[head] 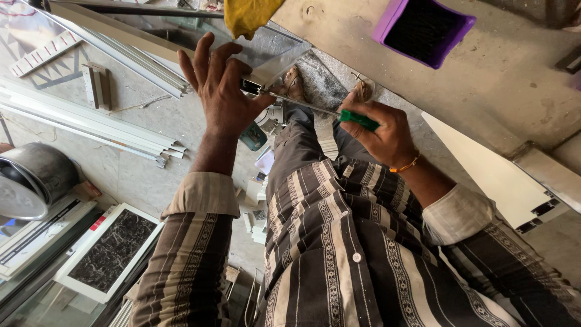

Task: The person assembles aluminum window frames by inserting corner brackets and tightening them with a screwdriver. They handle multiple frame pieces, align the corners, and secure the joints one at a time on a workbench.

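Note:
My left hand (223, 91) grips the end of a pale aluminium channel section (275, 68), fingers spread over it. My right hand (382, 132) is closed on a screwdriver with a green handle (358, 120). Its thin metal shaft (302, 104) runs left to the open end of the channel, right by my left palm. Both arms wear a brown striped shirt with cream cuffs. An orange thread is tied around my right wrist.
Long white aluminium profiles (91, 124) lie on the concrete floor at left. A steel pot (33, 178) and a dark marble-pattern panel in a white frame (112, 251) sit lower left. A purple tray (423, 29) is at top, a yellow cloth (248, 15) beside it. White board (490, 172) at right.

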Motion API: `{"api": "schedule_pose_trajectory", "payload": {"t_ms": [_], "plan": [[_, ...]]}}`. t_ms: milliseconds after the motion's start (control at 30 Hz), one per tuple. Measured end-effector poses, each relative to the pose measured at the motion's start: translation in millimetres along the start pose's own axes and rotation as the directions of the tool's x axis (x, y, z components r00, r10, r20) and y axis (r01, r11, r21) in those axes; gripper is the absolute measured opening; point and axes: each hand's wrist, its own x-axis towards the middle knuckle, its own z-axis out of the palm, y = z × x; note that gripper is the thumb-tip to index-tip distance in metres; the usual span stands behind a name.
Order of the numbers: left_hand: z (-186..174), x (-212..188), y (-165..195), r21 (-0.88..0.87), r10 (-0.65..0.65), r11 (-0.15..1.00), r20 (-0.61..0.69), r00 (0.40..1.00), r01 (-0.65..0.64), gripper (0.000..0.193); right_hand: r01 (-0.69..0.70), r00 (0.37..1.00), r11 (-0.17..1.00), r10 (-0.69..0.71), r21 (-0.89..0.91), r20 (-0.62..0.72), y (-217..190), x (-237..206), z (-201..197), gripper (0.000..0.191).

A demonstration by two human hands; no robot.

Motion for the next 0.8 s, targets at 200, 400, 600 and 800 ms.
{"api": "schedule_pose_trajectory", "payload": {"t_ms": [200,400,600,800], "plan": [[2,-1,0,0.033,0.034,0.999,-0.044,0.998,-0.033,0.047,0.21,0.967,0.941,-0.24,-0.265,-0.088,-7,1,1,0.024],[0,-1,3,0.003,0.016,1.0,-0.04,0.999,-0.016,0.05,0.126,0.99,0.981,-0.133,-0.146,-0.036,-5,6,0,0.027],[-2,-3,4,0.004,0.003,1.0,-0.015,1.0,-0.003,0.058,0.244,0.968,0.915,-0.249,-0.32,0.025,9,0,-2,0.03],[1,-4,3,0.042,0.019,0.999,-0.044,0.999,-0.017,0.038,-0.613,0.783,0.536,0.31,0.58,0.54,30,4,2,0.031]]}}
